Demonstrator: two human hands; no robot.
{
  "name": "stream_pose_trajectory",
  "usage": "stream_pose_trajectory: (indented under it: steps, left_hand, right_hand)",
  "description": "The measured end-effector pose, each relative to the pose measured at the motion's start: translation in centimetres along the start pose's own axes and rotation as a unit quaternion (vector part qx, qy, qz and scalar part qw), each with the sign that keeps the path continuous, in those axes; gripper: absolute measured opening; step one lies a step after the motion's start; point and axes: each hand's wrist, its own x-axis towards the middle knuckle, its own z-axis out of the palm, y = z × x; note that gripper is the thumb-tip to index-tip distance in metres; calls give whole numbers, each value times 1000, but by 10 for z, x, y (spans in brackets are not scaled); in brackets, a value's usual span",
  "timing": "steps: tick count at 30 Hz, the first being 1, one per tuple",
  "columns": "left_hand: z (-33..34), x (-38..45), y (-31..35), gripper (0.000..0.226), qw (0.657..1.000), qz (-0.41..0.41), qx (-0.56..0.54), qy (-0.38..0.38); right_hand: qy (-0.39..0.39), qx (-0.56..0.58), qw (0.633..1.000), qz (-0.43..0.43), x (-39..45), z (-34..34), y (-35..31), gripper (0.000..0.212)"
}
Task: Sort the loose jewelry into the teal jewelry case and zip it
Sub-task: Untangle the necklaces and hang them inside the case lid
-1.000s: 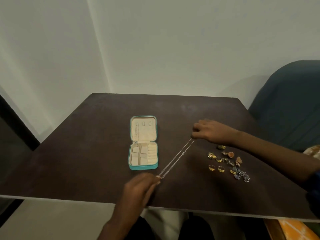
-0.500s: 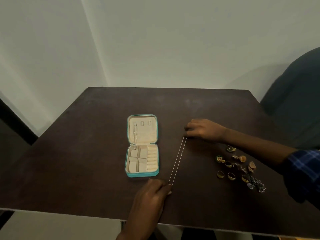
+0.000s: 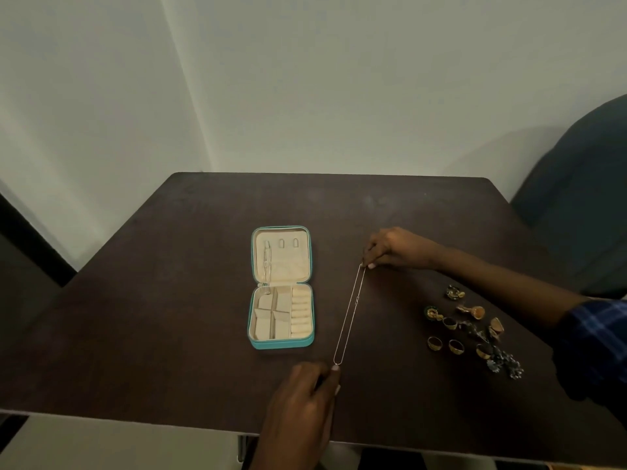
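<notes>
The teal jewelry case (image 3: pixel 281 345) lies open on the dark table (image 3: pixel 169 300), cream lining up, with one chain hanging from a hook in its lid. Right of it a thin chain necklace (image 3: pixel 350 315) lies stretched straight on the table as a long narrow loop. My right hand (image 3: pixel 395 247) pinches its far end. My left hand (image 3: pixel 305 391) holds the near end down with a fingertip, close to the table's front edge. A scatter of loose rings and earrings (image 3: pixel 471 327) lies on the right.
A dark blue chair (image 3: pixel 583 198) stands at the table's right rear corner. White walls meet in a corner behind the table. My plaid sleeve (image 3: pixel 593 337) hangs over the right side beside the loose pieces.
The necklace has swung from a slant to nearly straight away from me, both hands still on its ends. My left hand moved right; the view shifted left.
</notes>
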Motion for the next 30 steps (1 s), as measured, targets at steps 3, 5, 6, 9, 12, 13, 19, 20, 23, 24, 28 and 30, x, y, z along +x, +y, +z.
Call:
stream_pose_trajectory:
  steps: [3, 5, 6, 9, 12, 13, 19, 20, 23, 24, 28, 30]
  left_hand:
    - [-7, 6, 5, 31, 1000, 17, 1, 1]
    - [-7, 6, 1, 29, 999, 24, 13, 42]
    - [-11, 8, 1, 31, 997, 31, 10, 66]
    - [-26, 17, 2, 40, 980, 6, -1, 198]
    - [-44, 32, -9, 36, 964, -70, 13, 254]
    - [-48, 38, -13, 36, 963, -97, 20, 251]
    - [-56, 55, -37, 27, 961, -172, 61, 209]
    - [-55, 55, -39, 26, 961, -174, 63, 204]
    - [-49, 51, -44, 26, 965, -170, 66, 190]
    - [-47, 50, -46, 28, 966, -167, 69, 187]
    - [-43, 47, -47, 29, 967, -168, 56, 181]
    - [-43, 46, -48, 28, 968, -168, 51, 178]
  right_hand:
    - [18, 27, 999, 31, 1, -1, -3, 14]
    - [81, 43, 993, 69, 3, -6, -7, 14]
    - [128, 42, 987, 84, 6, -9, -13, 14]
    - [249, 22, 963, 102, 22, -21, -42, 12]
    - [301, 34, 944, 128, 51, -26, -88, 10]
    - [296, 45, 944, 139, 60, -24, -102, 11]
    - [182, 74, 940, 279, 101, 8, -161, 24]
    - [176, 54, 935, 303, 104, 14, -166, 27]
    - [179, 6, 914, 363, 109, 27, -177, 32]
    - [178, -3, 908, 379, 111, 31, -181, 33]
    - [163, 12, 895, 414, 114, 50, -193, 33]
    - [167, 20, 889, 427, 118, 56, -196, 33]
